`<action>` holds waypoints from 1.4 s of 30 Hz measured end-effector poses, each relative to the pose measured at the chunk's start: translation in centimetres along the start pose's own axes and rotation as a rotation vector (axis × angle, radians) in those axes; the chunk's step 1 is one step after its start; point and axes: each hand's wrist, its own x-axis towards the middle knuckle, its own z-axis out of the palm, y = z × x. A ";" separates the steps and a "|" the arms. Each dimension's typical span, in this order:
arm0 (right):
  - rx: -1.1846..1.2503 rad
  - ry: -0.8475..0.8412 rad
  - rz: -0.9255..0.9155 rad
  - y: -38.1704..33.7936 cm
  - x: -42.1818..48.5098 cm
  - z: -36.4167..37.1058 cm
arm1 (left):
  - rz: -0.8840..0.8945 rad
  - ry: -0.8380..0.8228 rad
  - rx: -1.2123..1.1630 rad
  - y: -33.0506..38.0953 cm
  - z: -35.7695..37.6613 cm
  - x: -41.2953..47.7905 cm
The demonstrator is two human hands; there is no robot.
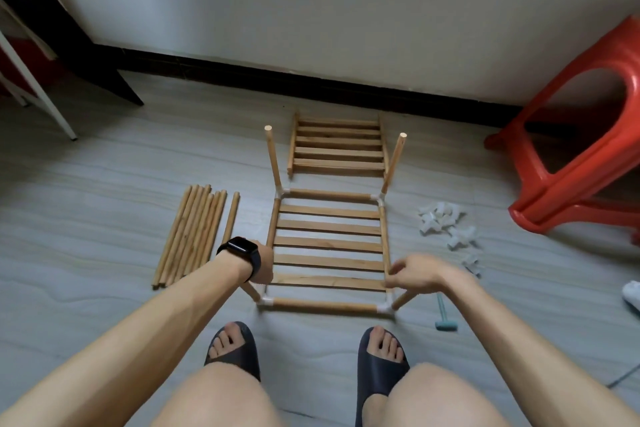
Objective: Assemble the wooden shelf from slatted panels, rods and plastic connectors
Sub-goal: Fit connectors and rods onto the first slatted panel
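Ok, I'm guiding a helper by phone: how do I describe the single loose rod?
Start at the slatted frame with four legs. Left of it lies a bundle of rods. The single rod lies alone in the gap between them, apart from the bundle.

loose rods (pixel 194 232) left of frame (pixel 329 246), connectors (pixel 446 224) right, spare panel (pixel 337 146) behind

Head-worn wide view, steeply down at floor (pixel 104 184)
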 end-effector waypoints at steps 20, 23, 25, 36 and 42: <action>0.351 0.492 0.396 21.8 16.1 3.8 | 0.133 0.045 -0.133 15.3 11.5 14.9; 0.257 0.449 0.335 23.4 18.1 3.6 | 0.126 0.035 -0.134 15.0 12.5 15.0; 0.249 0.511 0.358 23.4 17.9 3.8 | 0.142 0.009 -0.126 14.8 11.9 15.0; 1.511 0.499 -0.072 11.9 1.0 1.8 | 0.278 0.075 -0.785 15.1 0.3 8.1; 1.522 0.441 -0.313 7.9 -7.4 1.3 | 0.541 -0.015 -1.343 18.1 -5.9 -0.9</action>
